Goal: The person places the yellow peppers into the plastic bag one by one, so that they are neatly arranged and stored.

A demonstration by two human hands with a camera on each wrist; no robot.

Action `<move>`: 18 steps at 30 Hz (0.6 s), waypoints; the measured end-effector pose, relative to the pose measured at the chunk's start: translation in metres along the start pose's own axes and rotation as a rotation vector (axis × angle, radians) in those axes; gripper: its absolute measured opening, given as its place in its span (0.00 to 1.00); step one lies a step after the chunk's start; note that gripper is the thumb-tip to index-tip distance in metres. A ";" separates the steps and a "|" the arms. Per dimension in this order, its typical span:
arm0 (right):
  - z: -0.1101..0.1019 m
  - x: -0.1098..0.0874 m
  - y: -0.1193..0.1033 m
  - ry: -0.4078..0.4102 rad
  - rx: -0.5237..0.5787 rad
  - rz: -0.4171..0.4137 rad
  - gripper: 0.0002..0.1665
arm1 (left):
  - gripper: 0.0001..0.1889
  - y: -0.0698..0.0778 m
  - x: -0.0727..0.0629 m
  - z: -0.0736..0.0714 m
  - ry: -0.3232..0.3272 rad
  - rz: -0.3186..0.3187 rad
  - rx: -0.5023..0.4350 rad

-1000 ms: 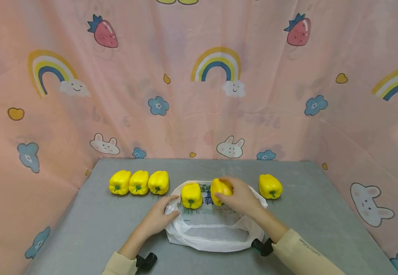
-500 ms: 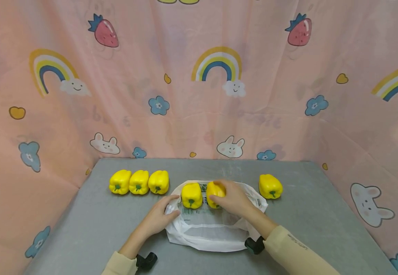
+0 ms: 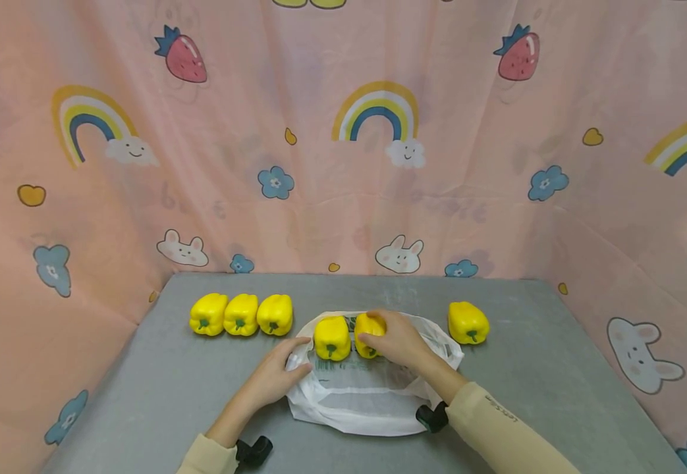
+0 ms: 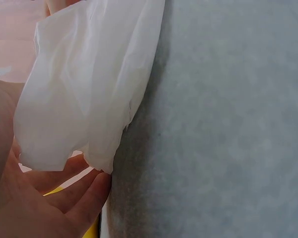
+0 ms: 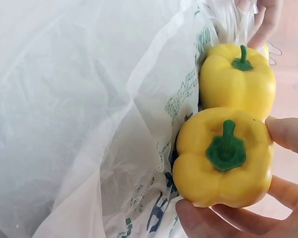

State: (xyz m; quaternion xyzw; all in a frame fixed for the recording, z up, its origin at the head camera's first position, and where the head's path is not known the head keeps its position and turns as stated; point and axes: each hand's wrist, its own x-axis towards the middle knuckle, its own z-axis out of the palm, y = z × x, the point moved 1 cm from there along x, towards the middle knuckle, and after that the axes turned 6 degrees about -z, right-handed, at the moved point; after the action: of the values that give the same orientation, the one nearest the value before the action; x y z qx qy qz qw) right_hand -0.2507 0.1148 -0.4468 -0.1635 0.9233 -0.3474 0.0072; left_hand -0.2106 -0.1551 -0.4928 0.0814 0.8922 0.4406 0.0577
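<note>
A white plastic bag with printed markings lies on the grey table, its mouth spread wide. Inside it sits a yellow bell pepper. My right hand grips a second yellow bell pepper from its right side, thumb and fingers around it, with its green stem showing in the right wrist view. There the two peppers touch or nearly touch. My left hand rests at the bag's left rim, fingers extended and thumb apart; in the left wrist view white plastic covers part of the hand.
Three yellow bell peppers stand in a row at the back left of the table. Another yellow bell pepper is right of the bag. A pink patterned curtain surrounds the table's back and sides.
My right hand has moved left with its pepper, bringing it closer to the pepper in the bag. The left hand and the bag stay in place.
</note>
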 end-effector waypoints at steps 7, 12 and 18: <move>0.001 0.001 0.000 -0.031 0.038 0.014 0.35 | 0.26 -0.001 0.000 0.001 0.001 0.001 -0.001; 0.000 0.003 0.006 -0.071 0.070 -0.009 0.36 | 0.27 -0.001 0.000 0.001 -0.003 -0.003 -0.011; -0.005 0.002 0.009 -0.106 0.091 -0.004 0.37 | 0.27 -0.001 0.001 0.001 -0.005 -0.006 -0.021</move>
State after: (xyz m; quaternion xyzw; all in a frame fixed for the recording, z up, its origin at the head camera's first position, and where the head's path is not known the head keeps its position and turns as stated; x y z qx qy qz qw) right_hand -0.2564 0.1237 -0.4490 -0.1832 0.9045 -0.3799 0.0625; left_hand -0.2114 -0.1550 -0.4938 0.0792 0.8875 0.4497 0.0619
